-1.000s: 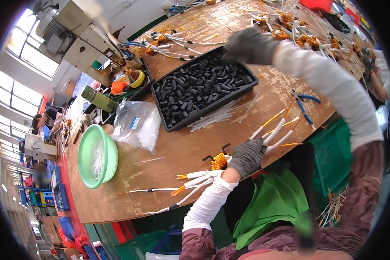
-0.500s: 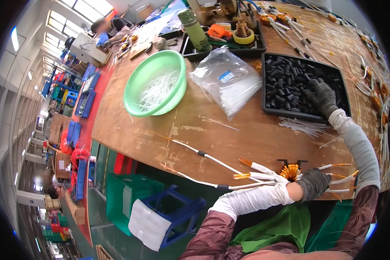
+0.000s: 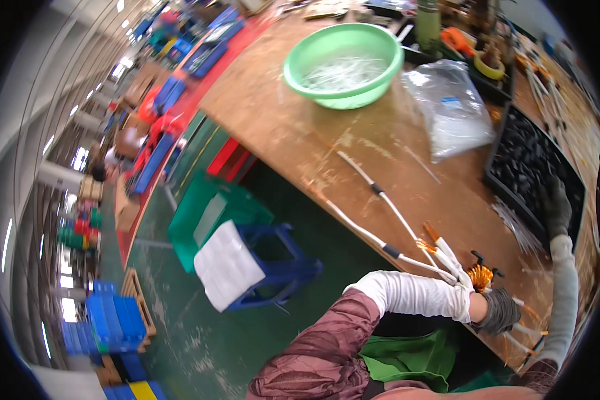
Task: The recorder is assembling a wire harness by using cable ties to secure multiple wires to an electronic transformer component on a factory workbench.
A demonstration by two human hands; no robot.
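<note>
A copper wire coil point(image 3: 480, 277) with white-sleeved leads point(image 3: 407, 223) lies near the table's front edge. Black tube pieces point(image 3: 377, 189) sit partway along two of the leads, whose bare copper ends point far left. My left hand point(image 3: 501, 312), in a dark grey glove, is closed round the coil's leads on its right side. To the right, my gloved right hand point(image 3: 556, 208) reaches into a black tray point(image 3: 535, 208) full of short black tubes point(image 3: 523, 150). Its fingertips are among the tubes and blurred, so their grip is unclear.
A green basin point(image 3: 343, 100) of thin white strips and a clear bag point(image 3: 450, 110) of white pieces stand farther back. Loose white strips point(image 3: 517, 227) lie beside the tray. A blue stool point(image 3: 280, 260) and green crate point(image 3: 207, 213) are on the floor left of the table.
The view has swung left and tilted, so the table things appear shifted right. My left hand stays at the coil, and my right hand is still in the tray, nearer its front edge.
</note>
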